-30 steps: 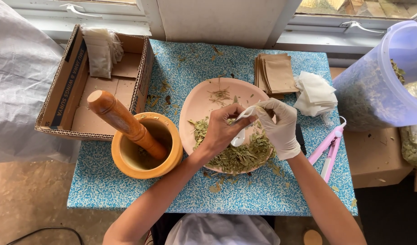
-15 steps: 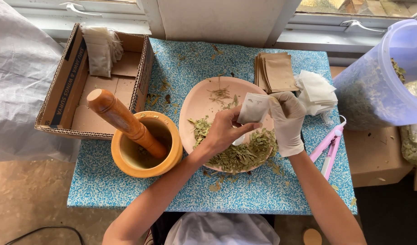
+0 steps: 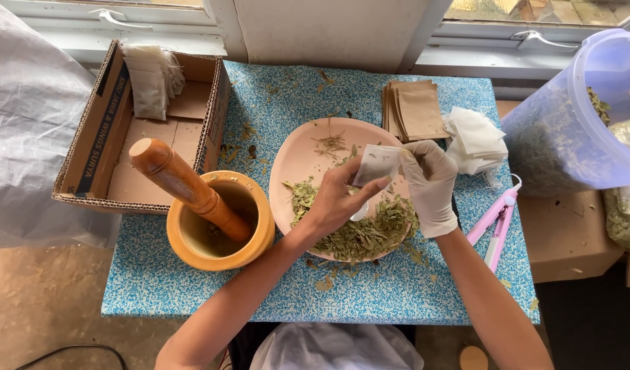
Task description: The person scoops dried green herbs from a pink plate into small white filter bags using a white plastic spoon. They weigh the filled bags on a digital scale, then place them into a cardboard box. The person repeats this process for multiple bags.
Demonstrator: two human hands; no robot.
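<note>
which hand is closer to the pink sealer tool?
Right. The gloved right hand is just left of the pink sealer tool; the bare left hand is farther left, over the plate.

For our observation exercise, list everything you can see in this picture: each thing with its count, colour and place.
table: one, blue speckled, centre
plate: one, pink, mid-table, holding dried green leaves
mortar: one, yellow-brown, left of plate
pestle: one, brown, leaning in mortar
cardboard box: one, brown, far left
paper envelopes: stack, brown, behind plate
white bags: pile, right of envelopes
pink tool: one, right edge
plastic tub: one, clear bluish, far right
small bag: one, white, held by both hands
left hand: bare
right hand: white glove
</note>
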